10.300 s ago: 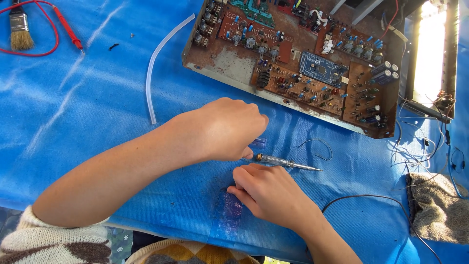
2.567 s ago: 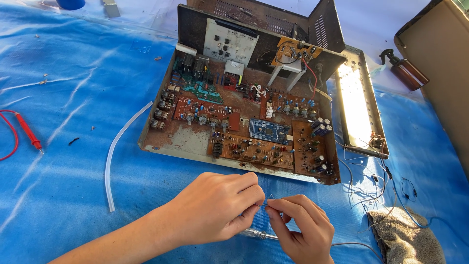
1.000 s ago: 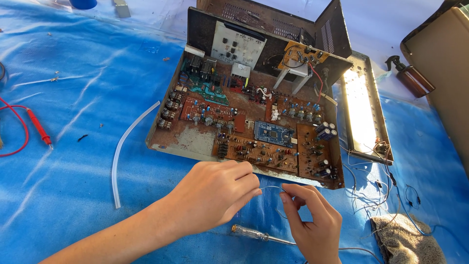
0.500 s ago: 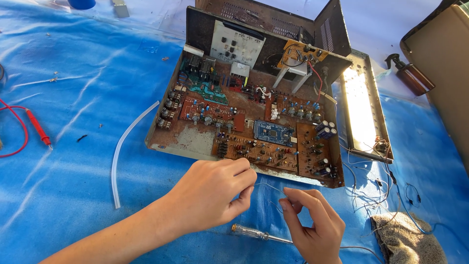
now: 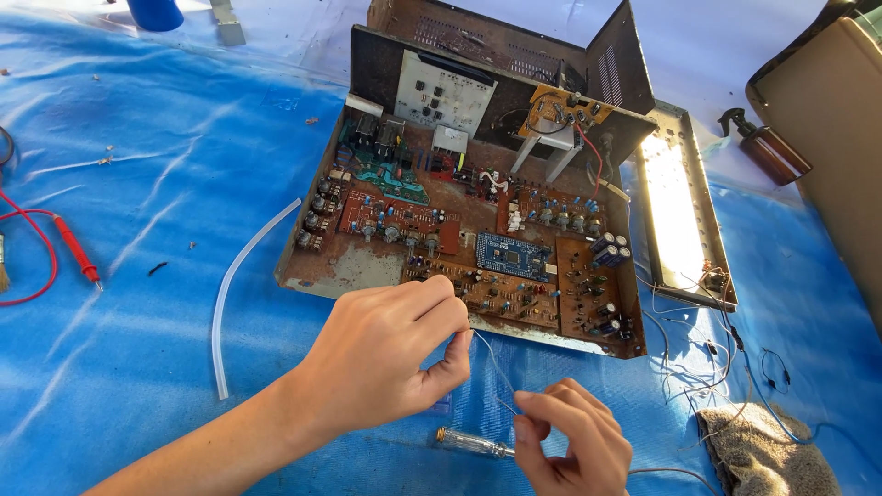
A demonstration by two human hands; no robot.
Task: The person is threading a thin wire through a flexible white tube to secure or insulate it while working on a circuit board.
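Observation:
My left hand (image 5: pixel 386 358) and my right hand (image 5: pixel 574 445) are close together over the blue sheet, each pinching one end of a thin wire (image 5: pixel 491 367) stretched between them. A small screwdriver with a clear handle (image 5: pixel 473 444) lies on the sheet just under my hands. Right behind them sits an open, rusty electronics chassis (image 5: pixel 459 239) full of circuit boards, with a blue board (image 5: pixel 513 255) near its front edge.
A clear plastic tube (image 5: pixel 234 294) lies left of the chassis. Red probe leads (image 5: pixel 69 253) are at the far left. A lit light panel (image 5: pixel 675 216) stands right of the chassis, with loose wires (image 5: pixel 726 358) and a grey cloth (image 5: pixel 767 450) beyond. A brown bottle (image 5: pixel 767 152) is at the upper right.
My hands let go of the screwdriver, which now lies on the sheet. They took up the thin wire and have drawn it apart between them.

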